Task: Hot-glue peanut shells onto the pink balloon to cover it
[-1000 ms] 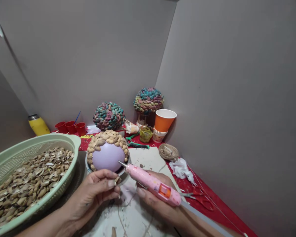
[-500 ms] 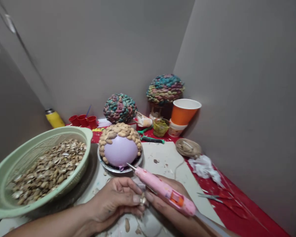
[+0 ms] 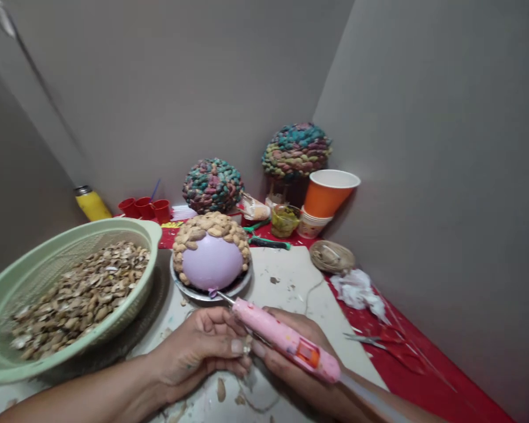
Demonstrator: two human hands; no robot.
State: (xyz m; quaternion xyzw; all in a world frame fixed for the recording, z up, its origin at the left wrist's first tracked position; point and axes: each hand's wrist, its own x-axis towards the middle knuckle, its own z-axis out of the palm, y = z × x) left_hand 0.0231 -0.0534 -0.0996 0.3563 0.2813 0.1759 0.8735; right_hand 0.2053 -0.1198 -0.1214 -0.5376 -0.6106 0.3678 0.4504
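Observation:
My left hand (image 3: 203, 346) is closed, its thumb and fingers pinching a small pale bit that looks like a peanut shell (image 3: 247, 345). My right hand (image 3: 286, 352) is wrapped around a pink glue gun (image 3: 286, 338); the fingers under it are mostly hidden. A translucent glue stick (image 3: 370, 399) trails from its back end. Just beyond the metal nozzle sits a lilac balloon (image 3: 212, 261) in a metal dish (image 3: 176, 276). Peanut shells (image 3: 211, 223) cover the balloon's top and sides, leaving its front bare. My right thumb is close to the pinched piece.
A green colander (image 3: 152, 258) of peanut shells stands at left. Behind are two colored shell-covered domes (image 3: 214, 185), red cups (image 3: 161, 211), a yellow bottle (image 3: 92, 204) and an orange paper cup (image 3: 328, 197). Twine (image 3: 332, 257), crumpled plastic (image 3: 359, 294) and scissors (image 3: 383, 343) lie at right.
The view has shifted slightly, so the scene sits a little higher and further left. Both hands keep their holds, close together, with the nozzle still near the balloon's knot.

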